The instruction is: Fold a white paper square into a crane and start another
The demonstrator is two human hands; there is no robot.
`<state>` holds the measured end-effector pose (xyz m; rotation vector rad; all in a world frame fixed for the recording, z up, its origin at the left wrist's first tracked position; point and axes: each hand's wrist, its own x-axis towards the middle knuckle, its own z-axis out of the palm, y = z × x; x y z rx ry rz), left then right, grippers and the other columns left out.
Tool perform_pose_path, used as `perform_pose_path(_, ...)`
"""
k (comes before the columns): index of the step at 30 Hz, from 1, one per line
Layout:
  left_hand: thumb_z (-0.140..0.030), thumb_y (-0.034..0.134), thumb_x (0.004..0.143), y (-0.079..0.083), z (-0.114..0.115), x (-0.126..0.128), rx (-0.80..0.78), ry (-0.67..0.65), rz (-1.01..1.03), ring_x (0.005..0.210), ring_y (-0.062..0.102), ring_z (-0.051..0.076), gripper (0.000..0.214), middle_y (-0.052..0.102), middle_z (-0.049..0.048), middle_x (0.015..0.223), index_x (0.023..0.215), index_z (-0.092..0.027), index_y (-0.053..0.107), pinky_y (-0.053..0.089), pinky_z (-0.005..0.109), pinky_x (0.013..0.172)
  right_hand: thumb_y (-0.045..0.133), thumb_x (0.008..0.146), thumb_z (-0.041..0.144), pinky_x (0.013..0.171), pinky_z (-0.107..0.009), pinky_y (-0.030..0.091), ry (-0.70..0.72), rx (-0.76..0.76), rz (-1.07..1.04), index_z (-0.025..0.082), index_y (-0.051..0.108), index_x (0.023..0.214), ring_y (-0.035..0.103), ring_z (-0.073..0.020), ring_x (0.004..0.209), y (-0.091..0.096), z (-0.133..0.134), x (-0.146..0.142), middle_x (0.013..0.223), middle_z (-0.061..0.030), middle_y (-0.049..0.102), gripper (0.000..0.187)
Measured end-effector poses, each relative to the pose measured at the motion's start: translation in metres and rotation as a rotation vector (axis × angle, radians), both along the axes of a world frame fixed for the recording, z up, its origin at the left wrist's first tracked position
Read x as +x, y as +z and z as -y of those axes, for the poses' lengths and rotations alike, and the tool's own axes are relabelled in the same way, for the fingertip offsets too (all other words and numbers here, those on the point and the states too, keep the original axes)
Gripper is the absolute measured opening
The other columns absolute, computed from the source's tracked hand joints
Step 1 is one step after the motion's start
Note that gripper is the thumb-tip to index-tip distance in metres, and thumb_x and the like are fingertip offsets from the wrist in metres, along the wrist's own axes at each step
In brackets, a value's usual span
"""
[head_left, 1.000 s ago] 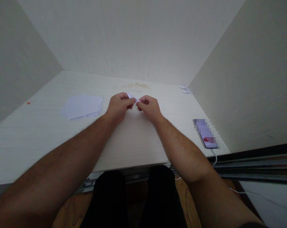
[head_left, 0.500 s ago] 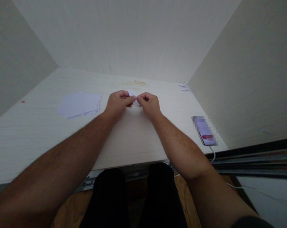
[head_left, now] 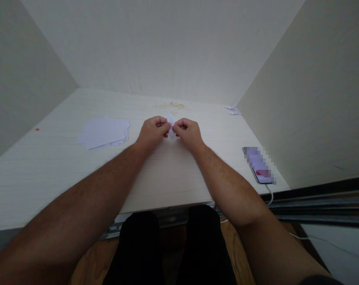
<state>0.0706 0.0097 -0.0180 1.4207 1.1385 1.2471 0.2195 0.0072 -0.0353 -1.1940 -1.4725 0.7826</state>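
Note:
Between my two hands, above the middle of the desk, is a small folded piece of white paper point(head_left: 170, 118), narrow and pointed at the top. My left hand point(head_left: 156, 130) pinches its left side between thumb and fingers. From the other side, my right hand point(head_left: 188, 132) pinches the paper's right edge, the fingertips close to those of the left. The fingers cover much of the paper, so its full shape is hidden.
A loose stack of white paper sheets point(head_left: 105, 132) lies to the left. Small folded paper pieces point(head_left: 233, 110) sit in the back right corner. A phone point(head_left: 259, 164) with a white cable point(head_left: 269, 194) lies near the right wall. Walls enclose the white desk point(head_left: 167, 182).
The folded paper has turned from a slant to nearly upright between my fingers. Both hands still pinch it. The whole view has shifted slightly.

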Motion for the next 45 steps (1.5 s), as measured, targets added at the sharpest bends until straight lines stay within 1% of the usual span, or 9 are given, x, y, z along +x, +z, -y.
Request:
perform_pose_path(4, -0.026, 0.068, 0.073, 0.002, 0.002, 0.0, 0.001, -0.014, -0.051, 0.052, 0.054, 0.012, 0.012, 0.059, 0.0002, 0.059, 0.07, -0.019, 0.058, 0.043, 0.026, 0.054, 0.069, 0.077, 0.036, 0.06, -0.027, 0.045, -0.018, 0.009, 0.03, 0.02, 0.063, 0.072, 0.056, -0.0125, 0.061, 0.002, 0.003, 0.0, 0.065, 0.0014, 0.063, 0.017)
perform_pose_path(11, -0.023, 0.062, 0.076, 0.007, 0.004, -0.002, 0.105, 0.039, -0.312, 0.052, 0.05, 0.013, 0.018, 0.056, -0.0003, 0.053, 0.06, -0.02, 0.056, 0.038, 0.027, 0.055, 0.067, 0.08, 0.035, 0.061, -0.027, 0.04, -0.046, 0.065, 0.184, 0.02, 0.061, 0.066, 0.051, -0.0115, 0.059, 0.008, 0.008, -0.002, 0.061, 0.0027, 0.06, 0.021)
perform_pose_path(14, -0.023, 0.061, 0.076, 0.009, 0.005, -0.002, 0.114, 0.048, -0.337, 0.054, 0.05, 0.014, 0.018, 0.057, -0.0002, 0.054, 0.059, -0.02, 0.057, 0.036, 0.027, 0.054, 0.067, 0.08, 0.034, 0.061, -0.027, 0.039, -0.056, 0.08, 0.193, 0.02, 0.061, 0.066, 0.05, -0.0114, 0.059, 0.009, 0.008, -0.003, 0.061, 0.0032, 0.059, 0.02)
perform_pose_path(17, -0.024, 0.063, 0.075, 0.01, 0.006, 0.0, 0.092, 0.063, -0.296, 0.053, 0.05, 0.013, 0.014, 0.058, -0.0009, 0.054, 0.062, -0.019, 0.06, 0.037, 0.026, 0.054, 0.069, 0.079, 0.035, 0.06, -0.027, 0.041, -0.07, 0.066, 0.157, 0.021, 0.062, 0.067, 0.051, -0.0117, 0.059, 0.007, 0.007, -0.003, 0.062, 0.0028, 0.06, 0.02)
perform_pose_path(21, -0.025, 0.067, 0.073, 0.009, 0.008, 0.002, 0.048, 0.092, -0.138, 0.054, 0.054, 0.013, 0.008, 0.061, -0.0009, 0.057, 0.072, -0.018, 0.062, 0.042, 0.026, 0.055, 0.069, 0.079, 0.038, 0.06, -0.027, 0.045, -0.093, -0.005, 0.056, 0.021, 0.063, 0.071, 0.055, -0.0128, 0.061, 0.002, 0.003, -0.005, 0.065, 0.0011, 0.063, 0.02)
perform_pose_path(26, -0.018, 0.071, 0.067, 0.006, 0.007, 0.004, 0.07, 0.085, -0.004, 0.056, 0.059, 0.012, 0.022, 0.063, -0.0035, 0.06, 0.085, -0.02, 0.057, 0.046, 0.026, 0.06, 0.067, 0.078, 0.035, 0.063, -0.026, 0.049, -0.081, -0.027, -0.046, 0.021, 0.062, 0.074, 0.059, -0.0122, 0.063, 0.002, 0.0, -0.005, 0.068, 0.0013, 0.065, 0.016)
perform_pose_path(31, -0.015, 0.07, 0.067, 0.007, 0.008, 0.005, 0.054, 0.075, 0.028, 0.055, 0.058, 0.011, 0.021, 0.062, -0.0034, 0.061, 0.082, -0.02, 0.056, 0.046, 0.026, 0.058, 0.068, 0.075, 0.028, 0.059, -0.025, 0.048, -0.057, -0.053, -0.138, 0.022, 0.058, 0.083, 0.057, -0.0096, 0.056, 0.009, 0.004, -0.007, 0.062, 0.0063, 0.06, 0.014)
perform_pose_path(34, -0.013, 0.07, 0.065, 0.007, 0.008, 0.004, 0.043, 0.055, 0.078, 0.055, 0.057, 0.01, 0.021, 0.062, -0.0035, 0.062, 0.08, -0.019, 0.057, 0.047, 0.025, 0.058, 0.068, 0.074, 0.026, 0.057, -0.024, 0.047, -0.05, -0.043, -0.187, 0.022, 0.054, 0.082, 0.057, -0.0092, 0.054, 0.011, 0.005, -0.007, 0.059, 0.0076, 0.059, 0.017)
perform_pose_path(45, -0.014, 0.073, 0.06, -0.001, 0.001, 0.001, -0.003, 0.014, 0.192, 0.052, 0.057, 0.009, 0.019, 0.063, -0.0028, 0.06, 0.076, -0.016, 0.063, 0.047, 0.023, 0.054, 0.068, 0.071, 0.023, 0.054, -0.024, 0.047, 0.005, -0.033, -0.223, 0.021, 0.057, 0.082, 0.058, -0.0092, 0.052, 0.008, 0.003, -0.004, 0.059, 0.0073, 0.06, 0.016)
